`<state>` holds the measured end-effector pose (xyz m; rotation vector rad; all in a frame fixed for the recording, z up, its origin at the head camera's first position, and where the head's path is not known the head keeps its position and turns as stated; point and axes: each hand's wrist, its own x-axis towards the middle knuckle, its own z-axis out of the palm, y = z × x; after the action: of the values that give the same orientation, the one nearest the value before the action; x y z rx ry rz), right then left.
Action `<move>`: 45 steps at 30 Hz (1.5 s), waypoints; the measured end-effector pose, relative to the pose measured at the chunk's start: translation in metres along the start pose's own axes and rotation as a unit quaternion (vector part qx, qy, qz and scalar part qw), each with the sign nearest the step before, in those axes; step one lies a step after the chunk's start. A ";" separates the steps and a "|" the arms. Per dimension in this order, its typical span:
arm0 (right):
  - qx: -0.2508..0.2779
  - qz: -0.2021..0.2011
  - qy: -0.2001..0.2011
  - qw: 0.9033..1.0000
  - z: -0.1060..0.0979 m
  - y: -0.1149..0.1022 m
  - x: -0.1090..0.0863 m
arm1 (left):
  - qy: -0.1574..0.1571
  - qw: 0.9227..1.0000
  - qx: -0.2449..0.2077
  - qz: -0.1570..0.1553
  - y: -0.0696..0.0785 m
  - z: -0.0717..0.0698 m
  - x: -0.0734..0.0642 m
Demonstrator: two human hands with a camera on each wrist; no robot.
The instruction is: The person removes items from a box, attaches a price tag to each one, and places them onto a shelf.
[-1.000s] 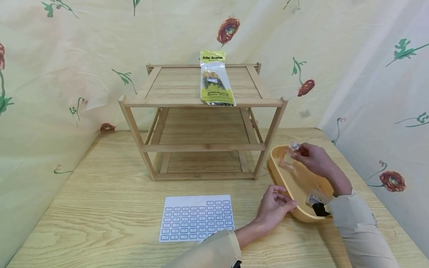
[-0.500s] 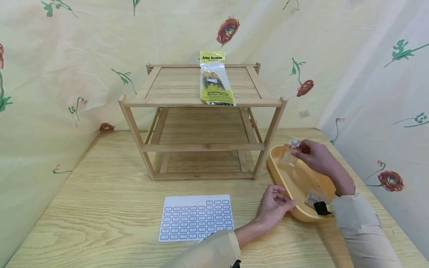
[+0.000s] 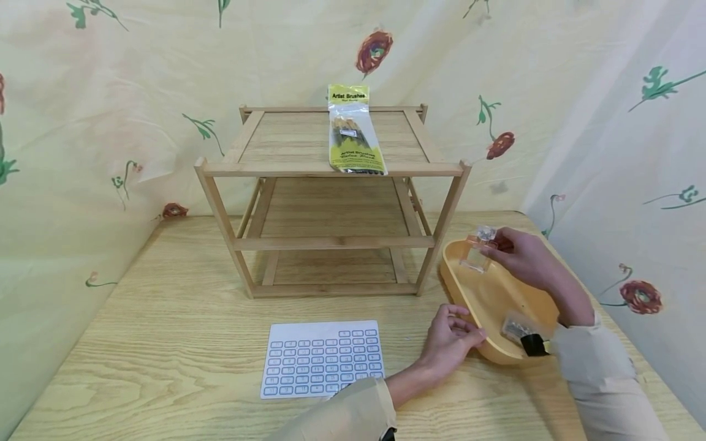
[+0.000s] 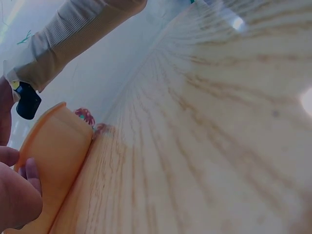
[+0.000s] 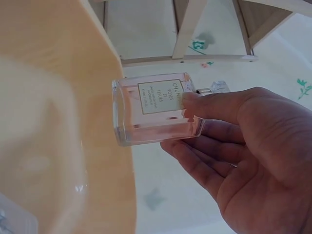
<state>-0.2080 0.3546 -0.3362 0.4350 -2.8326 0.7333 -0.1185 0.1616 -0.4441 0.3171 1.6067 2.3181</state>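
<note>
A perfume bottle with pink liquid, a white label and a clear faceted cap is in my right hand. In the right wrist view the thumb presses the label of the bottle, with the fingers behind it. Seen from the head, the bottle is roughly upright, cap up, over the far end of a yellow tray; contact with the tray floor cannot be told. My left hand grips the tray's near left edge, thumb at the rim and fingers along the outer wall.
Inside the tray lies a small clear box with unclear contents. A wooden rack stands left of the tray, with a packet of artist brushes on top. A white sheet of printed labels lies on the table in front.
My right hand has lifted slightly, and the perfume bottle in it has tilted more upright. The left hand has stayed at the tray's edge.
</note>
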 end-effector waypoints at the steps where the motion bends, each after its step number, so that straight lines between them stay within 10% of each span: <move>1: -0.001 -0.001 0.003 1.000 -0.001 -0.001 -0.001 | 0.000 1.000 -0.002 -0.001 0.000 0.000 0.000; 45: 0.084 -0.077 0.006 0.993 0.000 -0.046 -0.044 | 0.006 0.999 0.002 -0.034 0.003 -0.002 -0.006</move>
<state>-0.1512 0.3263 -0.3263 0.6639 -2.6983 0.9416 -0.1143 0.1568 -0.4418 0.2467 1.6033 2.2709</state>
